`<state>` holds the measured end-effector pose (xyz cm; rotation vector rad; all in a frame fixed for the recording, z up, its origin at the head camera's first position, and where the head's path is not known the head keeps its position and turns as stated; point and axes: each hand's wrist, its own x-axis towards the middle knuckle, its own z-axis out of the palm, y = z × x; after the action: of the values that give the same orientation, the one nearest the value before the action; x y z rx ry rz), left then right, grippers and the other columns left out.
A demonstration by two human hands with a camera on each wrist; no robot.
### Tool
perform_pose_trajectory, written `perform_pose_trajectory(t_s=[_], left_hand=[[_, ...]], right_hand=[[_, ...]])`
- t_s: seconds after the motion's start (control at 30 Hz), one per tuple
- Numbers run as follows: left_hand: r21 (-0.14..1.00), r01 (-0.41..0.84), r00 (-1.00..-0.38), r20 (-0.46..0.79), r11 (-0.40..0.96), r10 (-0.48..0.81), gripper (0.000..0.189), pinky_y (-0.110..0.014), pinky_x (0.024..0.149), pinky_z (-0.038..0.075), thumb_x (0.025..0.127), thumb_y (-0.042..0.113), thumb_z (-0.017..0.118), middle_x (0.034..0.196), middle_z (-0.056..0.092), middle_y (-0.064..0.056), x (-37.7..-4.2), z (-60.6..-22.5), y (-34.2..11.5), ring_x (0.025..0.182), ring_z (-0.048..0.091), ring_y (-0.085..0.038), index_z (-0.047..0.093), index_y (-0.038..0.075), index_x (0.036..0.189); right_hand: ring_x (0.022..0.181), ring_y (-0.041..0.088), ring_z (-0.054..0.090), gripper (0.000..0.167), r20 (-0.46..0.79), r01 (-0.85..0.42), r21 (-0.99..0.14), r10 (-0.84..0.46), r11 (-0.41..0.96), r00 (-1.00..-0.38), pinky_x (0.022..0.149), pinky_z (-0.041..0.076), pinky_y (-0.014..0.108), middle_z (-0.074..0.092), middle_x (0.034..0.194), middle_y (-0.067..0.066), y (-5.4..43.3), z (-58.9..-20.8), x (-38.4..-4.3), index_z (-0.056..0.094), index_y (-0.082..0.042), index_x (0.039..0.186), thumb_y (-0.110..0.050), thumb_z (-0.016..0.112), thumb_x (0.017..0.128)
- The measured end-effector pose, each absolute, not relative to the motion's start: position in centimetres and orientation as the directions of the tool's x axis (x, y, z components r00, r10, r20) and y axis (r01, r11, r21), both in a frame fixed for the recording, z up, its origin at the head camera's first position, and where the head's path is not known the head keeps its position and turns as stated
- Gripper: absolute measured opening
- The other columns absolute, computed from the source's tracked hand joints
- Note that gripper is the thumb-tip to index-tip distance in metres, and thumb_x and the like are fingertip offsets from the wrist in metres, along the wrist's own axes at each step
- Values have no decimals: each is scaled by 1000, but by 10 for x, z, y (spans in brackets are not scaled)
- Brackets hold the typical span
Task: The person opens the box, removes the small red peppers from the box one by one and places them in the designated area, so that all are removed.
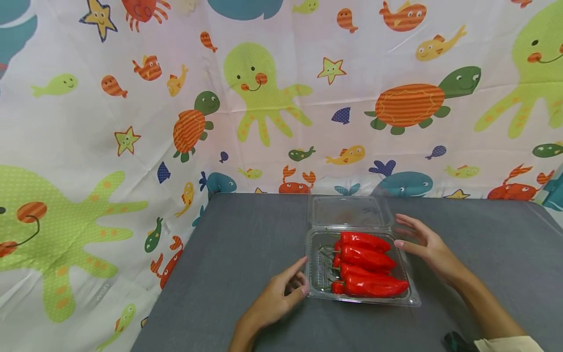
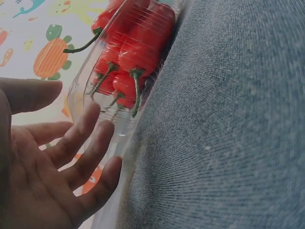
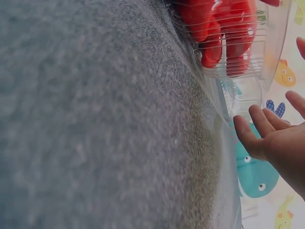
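Item one: a clear, ribbed, rectangular plastic box [image 1: 317, 274], lying on the dark grey, cloth-textured surface [image 1: 255, 234]; it serves as the centre of my clock, as seen from the head view. Its clear plastic lid [image 1: 345, 211] lies folded back at 12 o'clock, adjoining the far edge. Item two: a set of glossy, red, tapering peppers with thin green stems [image 1: 367, 258], at least four in the upper layer and others partly hidden beneath; all lie inside the box, stacked in a column, stems towards 9 o'clock and tips towards 3, with a bare strip of box floor on the stem side. Item three: my left hand [image 1: 281, 293], at 8 o'clock, fingers spread and loosely bent, gripping nothing, thumb and forefinger right at the box's near-left edge; whether they touch it, I cannot tell. Item four: my right hand [image 1: 433, 249], at 2 o'clock, fingers relaxed and apart, grasping nothing, thumb and fingertips close by the far-right corner; contact there is also unclear. Item five: a pale cream sleeve [image 1: 508, 344] on my right forearm, at 4 o'clock. Item six: a white sheet printed with colourful sea creatures [image 1: 264, 164], upright beyond the surface from 9 round to 2 o'clock.
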<state>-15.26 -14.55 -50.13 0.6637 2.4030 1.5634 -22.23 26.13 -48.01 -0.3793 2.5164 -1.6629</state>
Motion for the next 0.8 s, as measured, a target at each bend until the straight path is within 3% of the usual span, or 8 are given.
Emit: perform_pose_trajectory(t_s=[0.1, 0.37, 0.53, 0.7, 0.8], left_hand=[[889, 276, -887, 89, 366, 452, 66, -27, 92, 53, 107, 32, 62, 135, 58, -3, -152, -501, -145, 111, 63, -13, 37, 16, 166], [881, 283, -899, 105, 380, 425, 68, -30, 96, 54, 107, 33, 62, 169, 24, -7, -155, -497, -141, 135, 51, -29, 32, 22, 168], [871, 302, -890, 113, 387, 441, 67, -35, 99, 54, 108, 30, 60, 175, 15, 0, -159, -494, -139, 142, 48, -31, 32, 22, 168], [845, 348, -878, 142, 405, 458, 66, -37, 100, 54, 108, 33, 60, 176, 16, -1, -166, -493, -140, 147, 46, -27, 33, 24, 168], [836, 359, -873, 145, 414, 465, 65, -40, 101, 54, 108, 34, 60, 176, 17, -3, -172, -491, -140, 147, 45, -25, 34, 28, 167]], right_hand=[[144, 41, 42, 76, 51, -156, -912, -270, 380, -961, 96, 54, 26, 32, 168, 22, 264, -479, -218, 25, -8, 168, -27, 64, 105], [144, 44, 42, 72, 77, -185, -917, -297, 354, -952, 92, 53, 19, 32, 168, 21, 265, -473, -208, 29, -12, 167, -23, 64, 105], [142, 38, 46, 72, 118, -231, -901, -304, 368, -945, 95, 52, 16, 35, 167, 20, 261, -467, -203, 34, -11, 165, -21, 68, 103], [137, 15, 49, 71, 148, -272, -871, -309, 409, -939, 97, 50, 16, 41, 163, 17, 257, -464, -197, 38, -10, 163, -22, 71, 101], [135, 8, 49, 70, 164, -292, -861, -318, 416, -934, 100, 50, 19, 44, 161, 16, 256, -464, -194, 39, -11, 163, -20, 71, 101]])
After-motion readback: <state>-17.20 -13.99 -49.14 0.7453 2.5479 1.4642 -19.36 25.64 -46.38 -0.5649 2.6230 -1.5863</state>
